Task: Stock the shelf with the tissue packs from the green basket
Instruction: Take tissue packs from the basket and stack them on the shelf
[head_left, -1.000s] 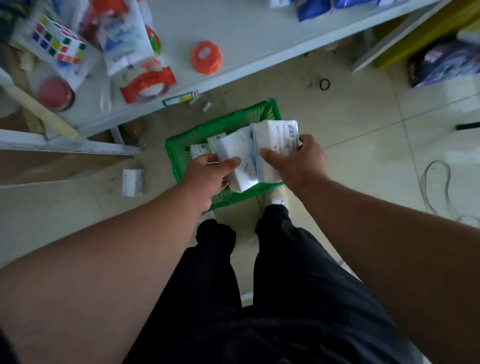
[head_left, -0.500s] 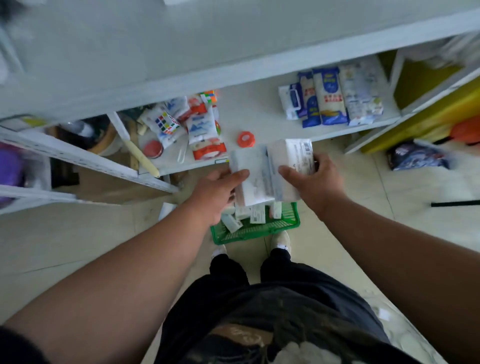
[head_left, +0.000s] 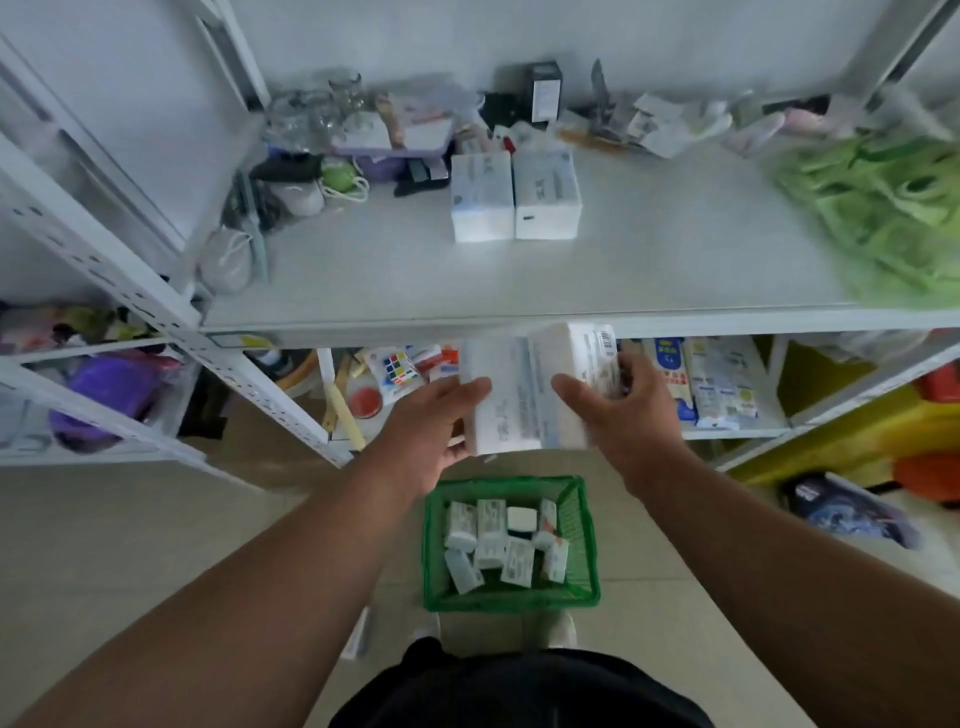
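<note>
**Two packs held below the shelf edge**

Two tissue packs are held side by side, long sides pressed together, just under the near edge of the shelf (head_left: 675, 249). The left pack (head_left: 498, 400) is gripped by the left hand (head_left: 431, 431), the right pack (head_left: 566, 384) by the right hand (head_left: 628, 410). This pairing is judged to be deliberate: two packs (head_left: 514, 195) already stand side by side far back on the shelf, and a matching pair can be set down in front of them or beside them in one move.

The held packs are carried on end, with their barcoded faces turned up and toward the camera, which would let them be stood upright like the ones already stocked.

On the left pack, the thumb is laid across the near face and the remaining fingers are hidden behind the left side, so the pack sits in the crook between thumb and palm. On the right pack, the thumb is pressed on the near face and the fingers (head_left: 621, 364) are curled round the right edge by the barcode. Both grips are closed firmly round the packs.

The basket (head_left: 584, 551) is left on the floor, directly below the hands, with many smaller-looking packs (head_left: 498, 545) lying loosely in it. Much of the stocking is therefore judged to remain.
</note>
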